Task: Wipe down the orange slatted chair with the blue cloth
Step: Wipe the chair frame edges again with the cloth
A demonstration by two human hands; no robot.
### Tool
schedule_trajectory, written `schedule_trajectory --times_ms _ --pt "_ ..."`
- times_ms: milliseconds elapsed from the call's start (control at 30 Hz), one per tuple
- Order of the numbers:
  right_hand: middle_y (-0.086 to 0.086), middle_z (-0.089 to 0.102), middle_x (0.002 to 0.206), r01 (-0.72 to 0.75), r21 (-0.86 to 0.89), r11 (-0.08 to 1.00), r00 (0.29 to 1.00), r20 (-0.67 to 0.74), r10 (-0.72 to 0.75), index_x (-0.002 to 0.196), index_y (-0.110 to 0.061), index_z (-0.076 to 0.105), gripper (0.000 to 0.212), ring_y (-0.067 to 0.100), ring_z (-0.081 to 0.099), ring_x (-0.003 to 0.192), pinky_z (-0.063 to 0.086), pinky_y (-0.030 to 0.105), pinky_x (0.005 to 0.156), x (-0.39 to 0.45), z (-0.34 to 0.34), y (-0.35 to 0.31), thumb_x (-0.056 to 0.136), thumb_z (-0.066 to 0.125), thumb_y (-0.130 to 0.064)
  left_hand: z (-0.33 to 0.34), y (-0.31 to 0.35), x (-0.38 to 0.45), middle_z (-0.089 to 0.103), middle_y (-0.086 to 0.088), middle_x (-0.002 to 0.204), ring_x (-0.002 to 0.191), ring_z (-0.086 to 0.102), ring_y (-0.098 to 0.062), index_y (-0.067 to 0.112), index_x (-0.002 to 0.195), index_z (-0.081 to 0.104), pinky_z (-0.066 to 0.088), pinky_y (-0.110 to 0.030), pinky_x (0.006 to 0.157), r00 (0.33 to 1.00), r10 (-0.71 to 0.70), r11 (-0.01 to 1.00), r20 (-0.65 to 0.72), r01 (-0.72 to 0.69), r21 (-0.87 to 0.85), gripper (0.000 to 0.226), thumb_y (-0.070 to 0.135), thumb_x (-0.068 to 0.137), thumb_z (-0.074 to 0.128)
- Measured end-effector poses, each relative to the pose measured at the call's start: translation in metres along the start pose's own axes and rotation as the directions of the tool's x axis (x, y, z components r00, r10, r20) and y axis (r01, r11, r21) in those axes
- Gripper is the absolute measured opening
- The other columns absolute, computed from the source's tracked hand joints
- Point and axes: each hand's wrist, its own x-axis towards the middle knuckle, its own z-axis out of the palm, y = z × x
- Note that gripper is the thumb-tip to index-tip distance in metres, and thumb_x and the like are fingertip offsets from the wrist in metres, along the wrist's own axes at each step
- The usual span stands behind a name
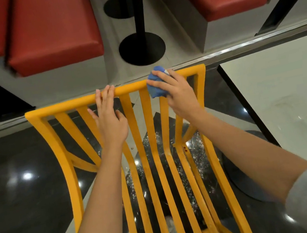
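While the left hand (110, 117) rests open-fingered on the orange slatted chair (145, 158), the right hand (177, 94) grips the bunched blue cloth (155, 87) against the top rail, its specked slats apparently unwiped.

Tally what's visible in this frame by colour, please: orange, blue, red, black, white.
Orange: 1, the slatted chair, steadied at its top rail by the left hand
Blue: 1, the cloth, gripped by the right hand
Red: 4, seat cushions
Black: 2, round table bases
White: 1, table top
Total: 9
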Motion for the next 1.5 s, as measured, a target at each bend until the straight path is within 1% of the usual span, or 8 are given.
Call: schedule_trajectory --times_ms 167,367,533,700,867,1167,1300,1500 --pt "0.004 0.055 0.140 -0.361 0.094 0.928 0.918 -0.138 0.371 0.130 -0.017 0.061 0.050 0.030 0.044 0.131 0.039 0.049 0.110 -0.005 -0.019 0.026 0.086 0.054 0.004 0.001 0.004 0.000 0.025 0.012 0.160 0.151 0.002 -0.009 0.030 0.151 0.032 -0.009 -0.052 0.118 1.000 -0.026 1.000 -0.001 0.026 -0.015 0.074 -0.008 0.090 0.048" --pt "0.004 0.051 0.143 -0.211 0.075 0.975 0.977 0.012 0.211 0.132 -0.016 0.059 0.048 0.029 0.041 0.136 0.030 0.040 0.115 -0.014 -0.033 0.038 0.088 0.054 0.002 -0.008 -0.001 -0.001 0.017 0.013 0.162 0.151 -0.003 -0.007 0.034 0.154 0.019 -0.011 -0.054 0.118 0.997 0.030 0.991 0.064 -0.038 0.128 0.078 -0.003 0.092 0.048" --pt "0.012 0.063 0.121 -0.449 0.064 0.891 0.892 -0.035 0.451 0.121 -0.010 0.062 0.033 0.032 0.052 0.119 0.041 0.041 0.100 0.023 -0.035 0.041 0.090 0.057 -0.004 -0.006 0.001 -0.002 0.012 0.011 0.164 0.152 -0.004 -0.011 0.031 0.156 0.015 -0.009 -0.056 0.118 0.997 0.040 0.976 0.068 -0.053 0.213 0.079 0.000 0.092 0.050" --pt "0.000 0.049 0.142 -0.043 0.047 0.998 0.963 0.268 0.029 0.143 -0.026 0.047 0.054 0.022 0.042 0.129 0.034 0.036 0.108 0.026 -0.029 0.017 0.092 0.065 -0.026 -0.011 0.004 0.000 0.021 0.008 0.162 0.152 0.006 -0.013 0.026 0.155 0.023 -0.010 -0.060 0.116 0.997 0.058 0.937 0.046 -0.070 0.342 0.066 0.016 0.096 0.051" --pt "0.003 0.062 0.123 -0.252 0.155 0.955 0.958 0.178 0.224 0.129 -0.021 0.060 0.039 0.025 0.054 0.111 0.043 0.038 0.092 0.039 -0.020 0.020 0.090 0.062 -0.022 -0.038 -0.015 0.004 0.017 0.004 0.163 0.152 0.005 -0.017 0.022 0.154 0.025 -0.013 -0.059 0.113 1.000 0.000 0.926 -0.021 0.008 0.378 0.064 0.019 0.095 0.051" --pt "0.002 0.062 0.127 -0.161 0.354 0.921 0.971 0.224 0.084 0.125 -0.017 0.063 0.038 0.019 0.051 0.119 0.041 0.033 0.101 0.043 -0.007 -0.035 0.088 0.059 -0.008 -0.046 -0.024 0.006 0.021 0.007 0.162 0.152 0.003 -0.015 0.026 0.154 0.023 -0.010 -0.067 0.111 0.996 -0.084 0.918 0.000 0.077 0.389 0.063 0.020 0.097 0.050" --pt "0.004 0.065 0.091 -0.316 0.317 0.894 0.937 0.253 0.241 0.102 -0.012 0.067 0.017 0.022 0.060 0.085 0.052 0.046 0.074 0.070 -0.004 -0.036 0.088 0.057 -0.012 -0.046 -0.025 0.005 0.017 0.007 0.163 0.152 0.001 -0.015 0.027 0.155 0.019 -0.009 -0.069 0.110 0.996 -0.084 0.913 0.015 0.071 0.402 0.066 0.020 0.097 0.049" --pt "0.001 0.066 0.125 -0.196 0.399 0.896 0.944 0.324 0.062 0.125 -0.020 0.065 0.038 0.018 0.057 0.117 0.046 0.033 0.100 0.060 0.000 -0.068 0.089 0.063 -0.010 -0.046 -0.030 0.003 0.011 0.009 0.164 0.152 -0.002 -0.015 0.027 0.156 0.014 -0.007 -0.073 0.108 0.997 -0.070 0.899 0.033 0.048 0.435 0.071 0.019 0.096 0.050"
